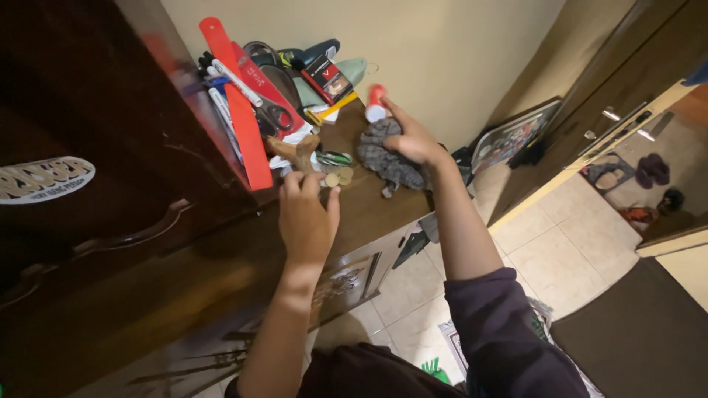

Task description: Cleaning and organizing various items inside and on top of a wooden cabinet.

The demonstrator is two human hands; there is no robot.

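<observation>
Fingertips of the left hand (306, 221) rest bunched on the dark wooden cabinet top (369, 203), touching a small cluster of coins (338, 177); whether any coin is pinched between them cannot be told, since the back of the hand hides the grip. Right hand (413, 140) lies with its fingers spread loosely over a grey crumpled cloth (385, 158), palm pressed on its upper right edge, index finger pointing toward a small white bottle with a red cap (376, 103) just behind the cloth. Coins sit between the two hands, near the cabinet's front edge. Behind them: a long red ruler (237, 110) leaning against the dark wardrobe side, scissors (274, 112) beside it, a small red-and-black box (328, 77) near the wall. Tiled floor (568, 250) lies below, right.
</observation>
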